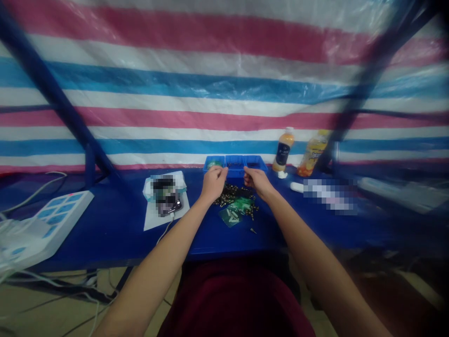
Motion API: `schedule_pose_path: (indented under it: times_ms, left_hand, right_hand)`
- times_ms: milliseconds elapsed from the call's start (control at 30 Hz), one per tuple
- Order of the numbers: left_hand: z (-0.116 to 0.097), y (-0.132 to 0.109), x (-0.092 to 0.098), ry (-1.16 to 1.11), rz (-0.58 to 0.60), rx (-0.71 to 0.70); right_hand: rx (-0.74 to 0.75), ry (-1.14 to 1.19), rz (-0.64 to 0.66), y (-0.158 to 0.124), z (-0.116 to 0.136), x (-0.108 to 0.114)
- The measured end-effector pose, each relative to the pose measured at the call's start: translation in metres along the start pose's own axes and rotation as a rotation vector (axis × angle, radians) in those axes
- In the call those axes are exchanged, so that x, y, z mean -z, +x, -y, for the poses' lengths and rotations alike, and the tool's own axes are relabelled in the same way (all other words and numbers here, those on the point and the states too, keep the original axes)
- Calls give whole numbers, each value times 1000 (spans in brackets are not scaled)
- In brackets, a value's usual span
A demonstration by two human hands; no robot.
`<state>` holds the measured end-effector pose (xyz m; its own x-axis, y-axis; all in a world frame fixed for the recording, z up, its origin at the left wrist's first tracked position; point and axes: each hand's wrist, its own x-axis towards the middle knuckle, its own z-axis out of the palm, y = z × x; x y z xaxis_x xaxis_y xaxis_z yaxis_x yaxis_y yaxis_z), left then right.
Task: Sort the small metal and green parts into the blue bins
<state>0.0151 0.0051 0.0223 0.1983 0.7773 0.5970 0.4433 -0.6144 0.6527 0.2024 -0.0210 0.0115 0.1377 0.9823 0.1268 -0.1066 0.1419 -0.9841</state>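
My left hand (213, 183) and my right hand (257, 182) hang over a blue table (105, 229), fingertips curled close together just in front of a blue three-compartment tray (235, 164). Below them lies a loose heap of small brass-and-dark metal fittings (233, 196). Small green-tinted plastic bags (229, 217) rest on and beside the heap. One stray fitting (253, 230) lies apart, nearer the table's front edge. Whether either hand pinches a tiny part is too small to tell. The tray's contents are dark and hard to make out.
A white power strip (45, 224) with cables sits at the left, near a sheet of white paper (164, 220) bearing a blurred object. Two plastic drink bottles (283, 150) stand behind my right hand. A blurred patch covers items at the right. A striped tarp hangs behind.
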Motion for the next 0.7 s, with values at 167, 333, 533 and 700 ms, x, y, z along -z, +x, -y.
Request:
schedule_pose_path:
  times_ms: [167,333,533,700]
  left_hand:
    - [1,-1,-1,10,-2,20]
    - [2,-1,-1,25,3,75]
    - [4,-1,-1,47,20,63]
    - [4,-2,-2,71,72,48]
  right_hand:
    - [-28,27,5,-1,2,-1]
    - [-41,14,-31,-4,4,-2]
    - [-55,6,-84,-3,5,-2]
    - [-92,-7,-156,0,3,2]
